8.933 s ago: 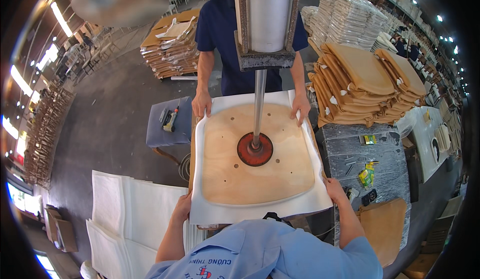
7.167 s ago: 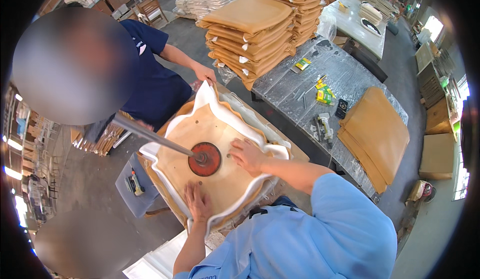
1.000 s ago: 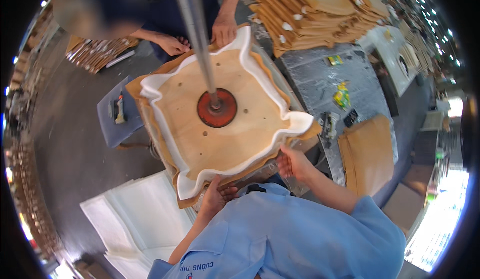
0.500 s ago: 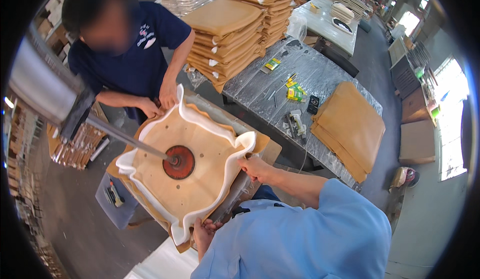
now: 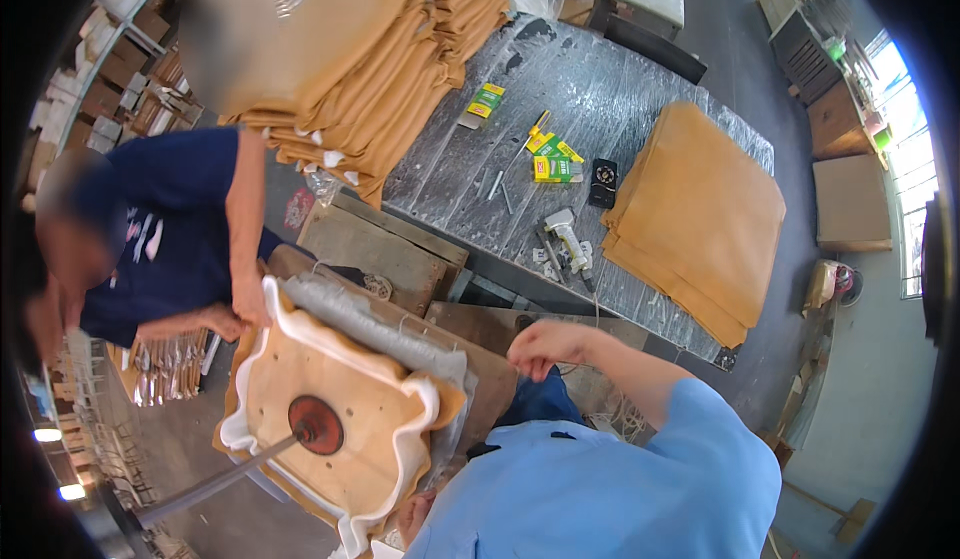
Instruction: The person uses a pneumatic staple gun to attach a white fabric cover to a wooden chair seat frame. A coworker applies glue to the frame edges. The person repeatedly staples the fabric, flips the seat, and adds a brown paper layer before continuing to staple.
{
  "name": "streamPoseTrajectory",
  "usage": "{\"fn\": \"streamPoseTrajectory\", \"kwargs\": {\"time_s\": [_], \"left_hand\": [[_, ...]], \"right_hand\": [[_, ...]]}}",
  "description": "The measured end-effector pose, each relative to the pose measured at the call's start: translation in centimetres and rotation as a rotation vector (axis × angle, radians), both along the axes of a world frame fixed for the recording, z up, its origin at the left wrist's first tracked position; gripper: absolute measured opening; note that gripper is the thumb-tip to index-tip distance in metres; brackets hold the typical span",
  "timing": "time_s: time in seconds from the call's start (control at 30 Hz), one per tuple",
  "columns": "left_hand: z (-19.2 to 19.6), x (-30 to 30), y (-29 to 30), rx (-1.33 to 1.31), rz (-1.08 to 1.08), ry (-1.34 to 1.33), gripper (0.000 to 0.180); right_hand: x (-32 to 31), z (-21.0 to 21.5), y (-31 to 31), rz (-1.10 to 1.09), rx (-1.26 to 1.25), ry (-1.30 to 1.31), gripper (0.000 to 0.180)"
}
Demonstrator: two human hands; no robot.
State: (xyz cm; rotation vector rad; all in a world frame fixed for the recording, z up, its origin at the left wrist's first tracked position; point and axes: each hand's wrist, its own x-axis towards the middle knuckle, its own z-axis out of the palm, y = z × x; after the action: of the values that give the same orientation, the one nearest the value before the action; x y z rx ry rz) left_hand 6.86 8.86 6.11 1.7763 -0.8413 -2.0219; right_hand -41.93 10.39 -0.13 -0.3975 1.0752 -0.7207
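Half hidden by blue shirt (image 5: pixel 600 479), held left hand (image 5: pixel 414 515) beside white padding (image 5: pixel 345 339), with indeterminable grip; held right hand (image 5: pixel 548 347), with fingers curled together, apart from plywood panel (image 5: pixel 360 409).

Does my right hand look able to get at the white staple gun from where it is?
Probably yes: your right hand is apart from the wooden panel, and the white staple gun lies toward the near edge of the table, with nothing visibly in between.
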Motion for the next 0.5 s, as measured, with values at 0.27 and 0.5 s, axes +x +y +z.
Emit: {"fn": "streamPoseTrajectory", "kwargs": {"time_s": [0.27, 0.5], "left_hand": [[8.3, -14.5, -5.6, 0.168, -0.442, -0.055, 0.046], [9.6, -24.7, -8.7, 0.149, -0.461, -0.074, 0.038]], "right_hand": [[-16.6, -21.5, -1.7, -0.360, 0.428, 1.350, 0.055], [-18.1, -24.9, -3.1, -0.586, 0.403, 1.204, 0.049]]}}
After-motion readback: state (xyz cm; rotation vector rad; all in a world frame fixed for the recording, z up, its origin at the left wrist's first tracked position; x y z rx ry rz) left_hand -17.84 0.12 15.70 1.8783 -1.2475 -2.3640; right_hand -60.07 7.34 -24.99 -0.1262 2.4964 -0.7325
